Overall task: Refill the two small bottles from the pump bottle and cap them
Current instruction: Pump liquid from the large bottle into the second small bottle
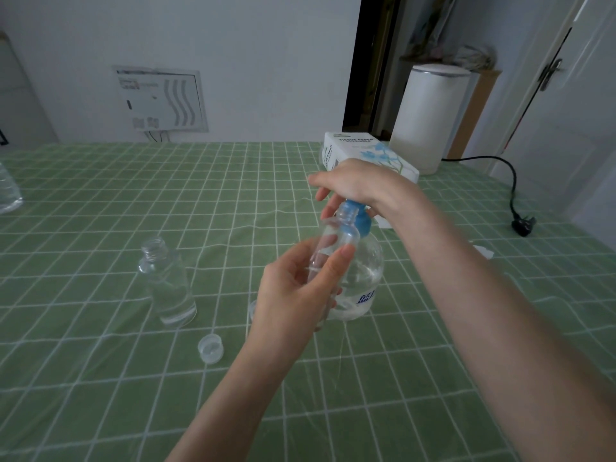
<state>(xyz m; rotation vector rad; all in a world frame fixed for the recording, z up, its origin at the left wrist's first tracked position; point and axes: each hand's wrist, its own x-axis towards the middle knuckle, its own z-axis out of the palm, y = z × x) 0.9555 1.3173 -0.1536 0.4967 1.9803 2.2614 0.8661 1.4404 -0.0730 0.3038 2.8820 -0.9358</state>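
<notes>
Table (pixel 100 395) covered in green checked cloth. Placed on it: uncapped small bottle (pixel 166 285), loose cap (pixel 210 348), pump bottle (pixel 366 271), tissue box (pixel 363 151), plug (pixel 523 225).

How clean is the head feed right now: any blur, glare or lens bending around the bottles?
Head view: dim, flat light, no hard shadows or glare; wide-angle bending curves the green checked tablecloth grid toward the edges; the small clear plastic bottle in the left hand blends into the clear blue-topped pump bottle behind it.
</notes>
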